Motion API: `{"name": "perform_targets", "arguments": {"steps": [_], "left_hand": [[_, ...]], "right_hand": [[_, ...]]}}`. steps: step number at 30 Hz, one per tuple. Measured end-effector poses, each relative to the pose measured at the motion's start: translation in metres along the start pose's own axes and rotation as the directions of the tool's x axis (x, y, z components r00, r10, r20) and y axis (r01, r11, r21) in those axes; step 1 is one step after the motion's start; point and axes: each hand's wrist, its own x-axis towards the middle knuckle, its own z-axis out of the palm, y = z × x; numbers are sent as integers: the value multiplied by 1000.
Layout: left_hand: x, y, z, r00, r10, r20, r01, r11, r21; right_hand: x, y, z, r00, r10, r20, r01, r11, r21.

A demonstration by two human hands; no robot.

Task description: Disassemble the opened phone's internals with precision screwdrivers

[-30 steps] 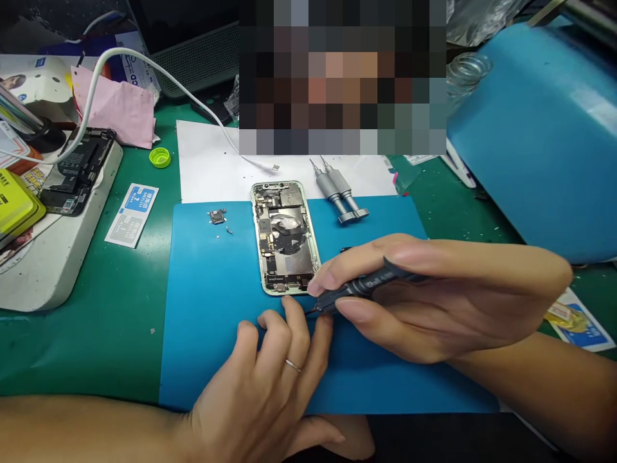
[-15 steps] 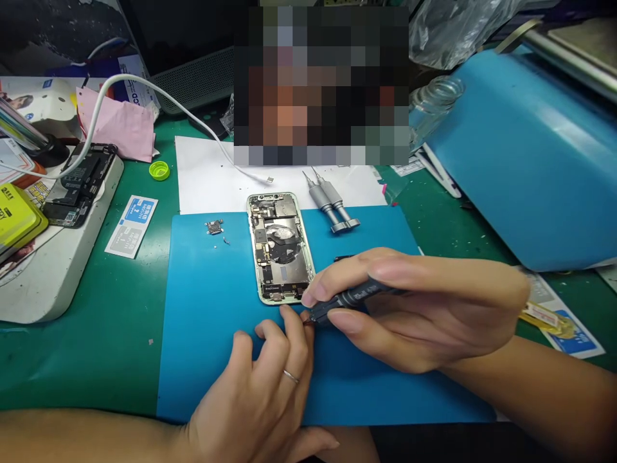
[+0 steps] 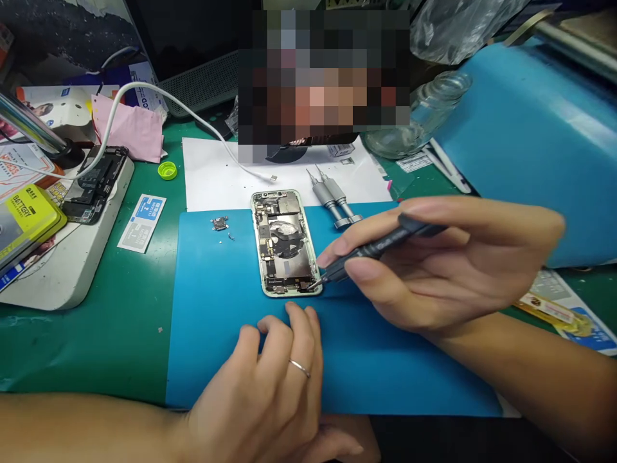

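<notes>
An opened phone lies on the blue mat, its inner boards and bare metal back showing. Between its thumb and fingers, my right hand grips a dark precision screwdriver. The driver slants down, and its tip meets the phone's lower right corner. Just below the phone, my left hand rests on the mat with bent fingers apart and the thumb stretched out. It wears a ring and holds nothing that I can see. Small loose parts lie left of the phone.
Two grey screwdrivers lie right of the phone's top. A white cable arches over white paper. At left, another phone part sits on a white device. A glass jar lies behind; a pixelated area covers the back.
My right hand has lifted slightly, bringing the screwdriver tip from my left fingertips to the phone's lower right corner. My left fingertips now sit apart from the driver. The view has shifted slightly.
</notes>
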Motion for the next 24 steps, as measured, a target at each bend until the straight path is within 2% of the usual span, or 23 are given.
{"name": "perform_targets", "arguments": {"steps": [3,6,8,11,16,20,24], "left_hand": [[2,-26,-6,989,68,-131,-76,996,-54],[5,-65,-1,991,64,-121,-81,986,-145],[6,-90,7,996,-2,-89,-15,981,-191],[8,-112,21,995,-45,-85,26,978,-208],[7,-115,33,996,-28,-87,8,975,-224],[6,-113,35,996,-43,-80,24,974,-227],[6,-114,35,996,-57,-73,37,969,-243]], "right_hand": [[-3,2,0,999,18,-45,-20,999,-39],[-7,6,-1,999,40,-36,-42,998,-43],[-7,8,-2,999,27,-42,-28,999,-29],[-6,8,-2,999,13,-32,-14,1000,-1],[-2,1,-1,993,94,66,-95,995,14],[-3,0,0,998,68,15,-68,998,-7],[-6,6,-1,999,-35,15,36,999,-21]]}}
